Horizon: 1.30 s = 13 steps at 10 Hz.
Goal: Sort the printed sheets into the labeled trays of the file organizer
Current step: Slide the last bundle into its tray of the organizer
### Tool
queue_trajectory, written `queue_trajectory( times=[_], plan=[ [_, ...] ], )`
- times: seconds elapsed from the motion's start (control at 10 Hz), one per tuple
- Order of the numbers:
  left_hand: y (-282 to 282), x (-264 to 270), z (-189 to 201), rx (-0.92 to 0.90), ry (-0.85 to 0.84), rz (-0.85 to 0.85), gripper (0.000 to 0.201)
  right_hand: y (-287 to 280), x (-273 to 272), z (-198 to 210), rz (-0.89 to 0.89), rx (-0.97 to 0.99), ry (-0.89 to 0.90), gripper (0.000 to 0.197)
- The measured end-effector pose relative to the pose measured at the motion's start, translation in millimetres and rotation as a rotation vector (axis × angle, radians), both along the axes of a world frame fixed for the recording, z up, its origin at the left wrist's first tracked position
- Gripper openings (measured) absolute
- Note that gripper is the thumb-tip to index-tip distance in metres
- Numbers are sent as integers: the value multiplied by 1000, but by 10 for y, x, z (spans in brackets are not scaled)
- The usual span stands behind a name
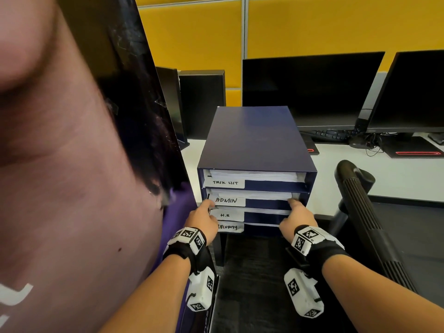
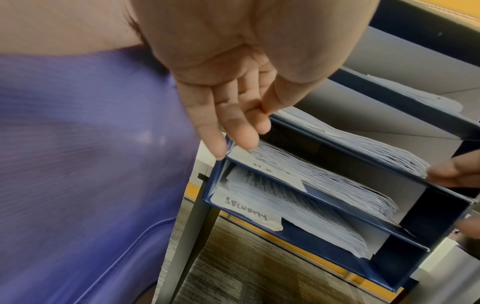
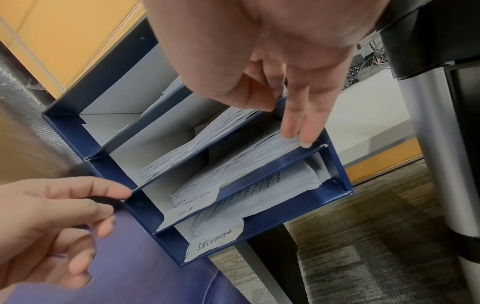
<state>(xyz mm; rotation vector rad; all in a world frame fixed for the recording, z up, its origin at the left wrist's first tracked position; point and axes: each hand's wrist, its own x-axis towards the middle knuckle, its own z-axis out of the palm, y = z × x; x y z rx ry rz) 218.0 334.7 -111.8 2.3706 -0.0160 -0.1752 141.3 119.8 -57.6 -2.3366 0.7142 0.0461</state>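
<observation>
The blue file organizer (image 1: 254,138) stands at the desk's front edge. Its four trays are labelled TASK LIST, ADMIN (image 1: 225,200), H.R (image 1: 224,215) and SECURITY (image 1: 228,227), and each holds printed sheets. My left hand (image 1: 207,205) touches the left front corner at the ADMIN tray, fingers straight (image 2: 233,142). My right hand (image 1: 294,202) touches the right front end of the ADMIN sheets (image 1: 264,195). In the right wrist view its straight fingers (image 3: 303,139) also rest on the H.R stack (image 3: 233,164) below. Neither hand holds a loose sheet.
Dark monitors (image 1: 310,90) and a keyboard (image 1: 334,134) stand behind the organizer on the white desk (image 1: 348,169). A black chair armrest (image 1: 365,207) rises close on the right. A purple garment (image 2: 78,164) fills the left. Carpet (image 1: 252,272) lies below the desk edge.
</observation>
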Motion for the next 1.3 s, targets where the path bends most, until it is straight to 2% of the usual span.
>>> queue_trajectory(
  times=[0.1,0.2,0.3,0.5,0.6,0.9,1.1,1.3],
  plan=[
    [57,-23,-8,-3,-7,39,28,-17,-20,8,-40,-20,-15,50],
    [76,-65,-52,60,109,-6,40,-21,-54,-49,-28,-14,78,34],
    [45,-103,-115,83,241,-73,61,-6,-77,-152,-29,-13,192,37],
    [-15,-57,-302,86,310,-74,81,15,48,-349,-8,51,180,63],
    [-67,-21,-384,66,329,-81,82,13,104,-434,3,53,184,70],
    [-101,53,-479,49,307,-93,84,-28,169,-521,6,39,212,65],
    [-71,14,-416,35,306,-96,83,-21,185,-523,8,67,251,67],
    [61,-76,-336,68,298,-95,77,23,131,-457,28,65,221,60]
  ],
)
